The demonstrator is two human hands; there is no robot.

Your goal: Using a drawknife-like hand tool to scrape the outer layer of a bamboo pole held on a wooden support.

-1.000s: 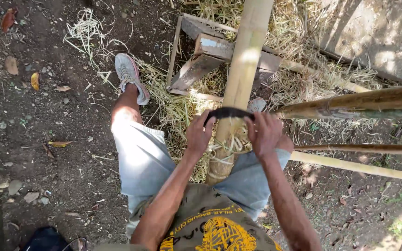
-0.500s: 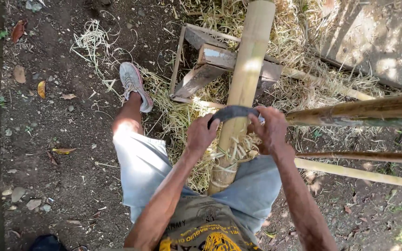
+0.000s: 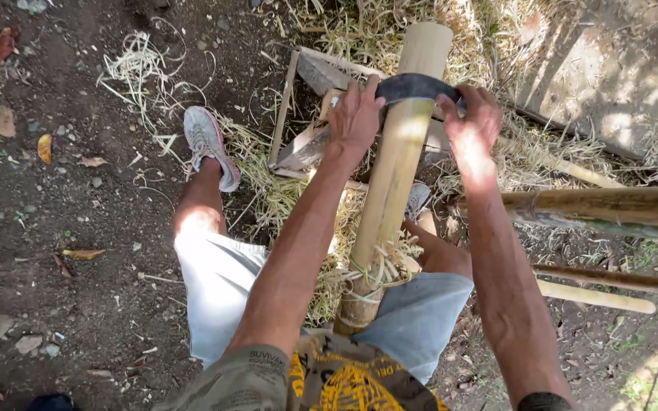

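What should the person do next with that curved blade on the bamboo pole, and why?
Probably draw the curved blade back down the bamboo pole toward the body. The left hand and right hand grip its two ends near the pole's far end, with arms stretched out, and curled shavings sit lower on the pole, near the lap.

1. An outdoor yard workplace for bamboo craft, on bare dark soil (image 3: 78,289) with dry leaves and stones
2. Pale curled bamboo shavings (image 3: 142,72) litter the ground
3. Thick tan bamboo poles (image 3: 603,209) and rough wooden planks (image 3: 306,144) lie about
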